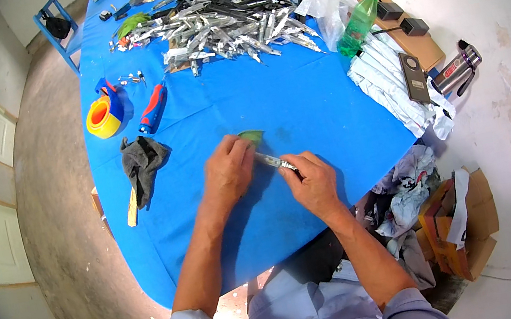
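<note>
Over the near middle of the blue-covered table, my left hand point(228, 169) is closed, with a small green pad point(253, 137) sticking out past its fingers. A slim silver metal piece point(275, 160) runs between my two hands. Its near end is gripped by my right hand point(312, 180), whose thumb and fingers are closed round it. The far end passes under my left fingers, next to the pad; how they touch there is hidden. A grey cloth point(143, 165) lies left of my left hand, partly over a wooden-looking stick point(132, 208).
A large pile of slim silver and black pieces point(231, 20) covers the table's far part. At left lie a yellow tape roll point(102, 117) and a red-and-blue screwdriver point(154, 109). A green bottle point(360, 23), black device point(414, 77) and steel flask point(457, 70) line the right wall.
</note>
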Available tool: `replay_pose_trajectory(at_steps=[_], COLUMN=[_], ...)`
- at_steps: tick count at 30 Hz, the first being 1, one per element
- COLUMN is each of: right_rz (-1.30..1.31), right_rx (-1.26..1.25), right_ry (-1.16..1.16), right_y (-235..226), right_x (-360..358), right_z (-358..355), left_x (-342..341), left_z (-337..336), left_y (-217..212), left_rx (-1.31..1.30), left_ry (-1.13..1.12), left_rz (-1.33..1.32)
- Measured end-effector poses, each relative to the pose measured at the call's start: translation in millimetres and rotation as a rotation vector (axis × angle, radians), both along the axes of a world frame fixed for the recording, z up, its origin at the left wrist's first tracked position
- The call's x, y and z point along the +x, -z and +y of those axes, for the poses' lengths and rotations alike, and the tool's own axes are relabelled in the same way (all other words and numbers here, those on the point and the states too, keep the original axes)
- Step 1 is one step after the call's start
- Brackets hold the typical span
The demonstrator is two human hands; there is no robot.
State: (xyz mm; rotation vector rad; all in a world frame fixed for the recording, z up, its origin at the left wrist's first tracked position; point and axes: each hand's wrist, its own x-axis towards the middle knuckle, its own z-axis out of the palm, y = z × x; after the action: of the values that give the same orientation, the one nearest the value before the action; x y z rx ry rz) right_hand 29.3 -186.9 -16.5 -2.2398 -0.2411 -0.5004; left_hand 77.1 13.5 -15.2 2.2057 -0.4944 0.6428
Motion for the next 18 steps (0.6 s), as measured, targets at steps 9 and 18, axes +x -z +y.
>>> replay_pose_trajectory(at_steps=[9,18], right_rz=[0.107,0.065], right_rx=[0.036,0.040], right_ry=[0.000,-0.005], right_y=[-7,-4], right_x=[-3,-1], right_z=[1,0], left_x=[12,-12], left_z=[16,-22], left_y=[7,-4], left_rx=[-0.131,-0.111], left_ry=[-0.181,0.049], left_rz=[0.009,0.036])
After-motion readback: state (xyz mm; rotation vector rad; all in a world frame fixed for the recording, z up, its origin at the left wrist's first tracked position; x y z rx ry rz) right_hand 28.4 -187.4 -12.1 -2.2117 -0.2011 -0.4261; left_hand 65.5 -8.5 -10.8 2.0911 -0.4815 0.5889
